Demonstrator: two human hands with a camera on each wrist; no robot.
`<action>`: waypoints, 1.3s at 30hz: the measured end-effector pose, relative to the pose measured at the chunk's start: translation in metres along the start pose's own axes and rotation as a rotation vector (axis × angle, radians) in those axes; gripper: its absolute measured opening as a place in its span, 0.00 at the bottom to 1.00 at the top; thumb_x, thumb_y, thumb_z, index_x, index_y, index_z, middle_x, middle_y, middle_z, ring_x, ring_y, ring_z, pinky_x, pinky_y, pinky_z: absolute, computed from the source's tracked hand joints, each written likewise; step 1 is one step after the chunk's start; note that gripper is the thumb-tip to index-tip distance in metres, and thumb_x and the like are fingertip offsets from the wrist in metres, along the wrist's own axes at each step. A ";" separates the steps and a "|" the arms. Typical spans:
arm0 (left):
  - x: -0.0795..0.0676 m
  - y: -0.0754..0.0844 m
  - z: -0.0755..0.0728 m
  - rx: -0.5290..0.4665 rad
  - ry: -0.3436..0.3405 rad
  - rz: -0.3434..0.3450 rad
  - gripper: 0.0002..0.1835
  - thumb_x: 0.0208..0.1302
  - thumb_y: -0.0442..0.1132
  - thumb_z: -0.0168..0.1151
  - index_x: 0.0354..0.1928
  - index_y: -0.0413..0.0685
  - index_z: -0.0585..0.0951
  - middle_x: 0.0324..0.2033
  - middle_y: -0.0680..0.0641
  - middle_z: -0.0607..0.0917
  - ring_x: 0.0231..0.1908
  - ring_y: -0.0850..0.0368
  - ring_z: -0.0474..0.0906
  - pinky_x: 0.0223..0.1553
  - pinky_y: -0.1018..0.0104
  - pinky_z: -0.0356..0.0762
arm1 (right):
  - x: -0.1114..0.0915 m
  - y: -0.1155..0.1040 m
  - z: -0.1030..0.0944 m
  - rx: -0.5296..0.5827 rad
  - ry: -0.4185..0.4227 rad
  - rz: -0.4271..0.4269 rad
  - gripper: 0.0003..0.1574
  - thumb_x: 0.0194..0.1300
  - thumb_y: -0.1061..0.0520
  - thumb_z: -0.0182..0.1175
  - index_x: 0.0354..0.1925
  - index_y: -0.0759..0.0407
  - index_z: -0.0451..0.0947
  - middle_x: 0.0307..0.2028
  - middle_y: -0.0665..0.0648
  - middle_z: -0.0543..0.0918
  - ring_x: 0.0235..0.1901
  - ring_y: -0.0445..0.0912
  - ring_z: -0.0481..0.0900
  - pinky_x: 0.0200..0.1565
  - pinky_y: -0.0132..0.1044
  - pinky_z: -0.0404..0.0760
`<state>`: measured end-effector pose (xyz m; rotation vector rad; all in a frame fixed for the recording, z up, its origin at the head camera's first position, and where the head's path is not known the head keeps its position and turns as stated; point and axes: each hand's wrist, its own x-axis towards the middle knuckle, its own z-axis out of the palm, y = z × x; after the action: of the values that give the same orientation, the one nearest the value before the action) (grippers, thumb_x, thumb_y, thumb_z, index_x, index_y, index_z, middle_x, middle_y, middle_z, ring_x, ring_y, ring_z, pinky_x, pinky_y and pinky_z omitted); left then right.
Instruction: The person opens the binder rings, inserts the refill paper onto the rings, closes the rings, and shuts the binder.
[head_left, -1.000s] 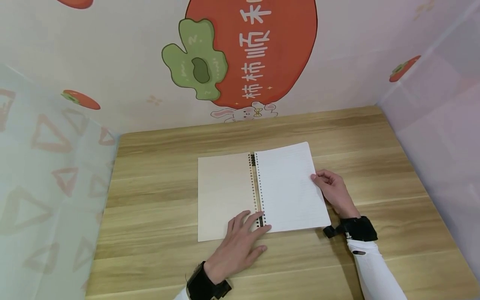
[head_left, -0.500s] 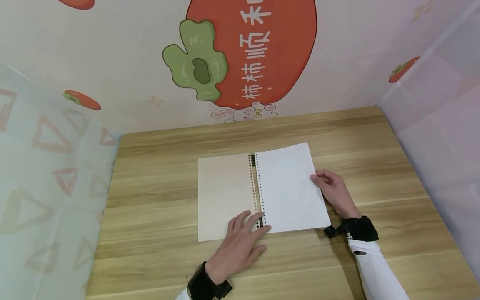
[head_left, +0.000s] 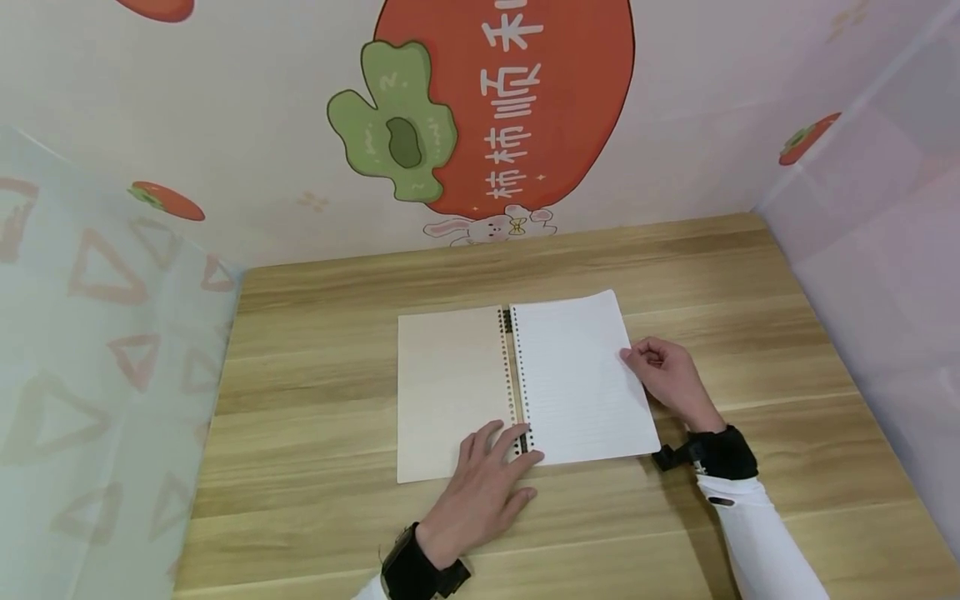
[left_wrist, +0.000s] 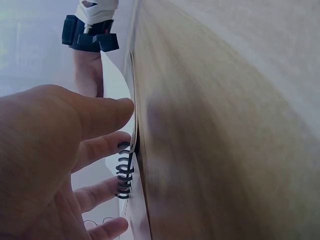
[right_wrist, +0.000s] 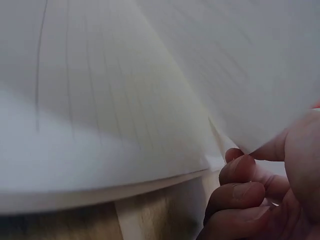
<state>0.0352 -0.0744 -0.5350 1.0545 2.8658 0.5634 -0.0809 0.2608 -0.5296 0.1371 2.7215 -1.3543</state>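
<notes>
A spiral notebook (head_left: 457,383) lies opened on the wooden table, its beige cover to the left and white lined pages to the right. With spread fingers my left hand (head_left: 483,492) rests on the lower end of the binding. In the left wrist view, black binding rings (left_wrist: 124,172) show beside those fingers. At the right edge, my right hand (head_left: 670,379) pinches a page (head_left: 581,375) between thumb and curled fingers. The right wrist view shows that page (right_wrist: 240,65) lifted from the lined sheet (right_wrist: 85,110) beneath it.
The wooden table (head_left: 315,375) extends around the notebook on all sides. A wall (head_left: 247,125) with a large printed persimmon stands behind it. Pale side walls (head_left: 885,208) border the left and right.
The page's upper right corner has dropped slightly and bends more. My right hand still pinches its edge, nearly in place. My left hand stays on the binding.
</notes>
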 end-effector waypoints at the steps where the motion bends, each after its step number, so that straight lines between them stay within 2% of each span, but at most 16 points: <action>1: 0.000 0.000 0.000 0.002 0.003 0.001 0.21 0.70 0.53 0.63 0.63 0.63 0.81 0.72 0.47 0.70 0.72 0.38 0.62 0.65 0.42 0.63 | 0.000 0.000 0.000 -0.023 0.000 -0.018 0.23 0.73 0.43 0.61 0.37 0.64 0.82 0.22 0.54 0.72 0.23 0.46 0.69 0.28 0.34 0.66; 8: -0.001 0.001 0.000 0.009 0.013 -0.002 0.21 0.69 0.52 0.65 0.62 0.62 0.81 0.72 0.46 0.70 0.71 0.38 0.63 0.65 0.42 0.65 | 0.002 -0.003 -0.002 -0.152 -0.030 -0.044 0.21 0.73 0.44 0.61 0.35 0.61 0.81 0.23 0.56 0.74 0.24 0.49 0.71 0.27 0.36 0.69; 13: 0.001 0.002 -0.001 0.015 -0.004 -0.010 0.20 0.69 0.52 0.65 0.61 0.62 0.82 0.72 0.46 0.70 0.71 0.39 0.64 0.65 0.44 0.66 | 0.002 -0.003 -0.001 -0.220 -0.029 -0.074 0.19 0.73 0.46 0.61 0.33 0.60 0.79 0.21 0.55 0.73 0.22 0.48 0.71 0.26 0.37 0.68; 22: 0.002 0.004 -0.001 0.034 -0.016 -0.010 0.20 0.69 0.52 0.65 0.61 0.62 0.82 0.72 0.46 0.71 0.70 0.39 0.66 0.65 0.44 0.68 | 0.003 -0.002 0.001 -0.261 -0.035 -0.099 0.17 0.72 0.50 0.62 0.30 0.60 0.78 0.20 0.53 0.74 0.19 0.46 0.70 0.23 0.36 0.67; 30: 0.002 0.003 -0.002 0.052 0.001 0.003 0.21 0.68 0.51 0.66 0.61 0.62 0.81 0.72 0.46 0.71 0.69 0.39 0.66 0.64 0.45 0.69 | 0.006 -0.007 -0.001 -0.289 -0.053 -0.061 0.17 0.70 0.50 0.64 0.30 0.61 0.78 0.21 0.54 0.76 0.20 0.47 0.71 0.24 0.37 0.68; 34: 0.003 0.002 -0.005 0.032 -0.034 -0.001 0.21 0.69 0.52 0.65 0.62 0.62 0.81 0.72 0.46 0.70 0.70 0.39 0.65 0.64 0.44 0.69 | 0.007 -0.009 -0.004 -0.289 -0.058 -0.047 0.17 0.70 0.50 0.64 0.31 0.62 0.79 0.22 0.55 0.76 0.21 0.47 0.72 0.25 0.38 0.69; 39: 0.005 -0.002 -0.013 -0.054 -0.102 -0.002 0.21 0.72 0.53 0.61 0.64 0.61 0.80 0.74 0.46 0.68 0.73 0.39 0.60 0.68 0.43 0.65 | 0.009 -0.013 -0.008 -0.288 -0.039 -0.065 0.16 0.71 0.51 0.63 0.32 0.63 0.79 0.23 0.56 0.76 0.22 0.48 0.70 0.27 0.38 0.68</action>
<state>0.0277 -0.0769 -0.5236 1.0412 2.7478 0.5662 -0.0923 0.2599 -0.5158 0.0001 2.8718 -0.9508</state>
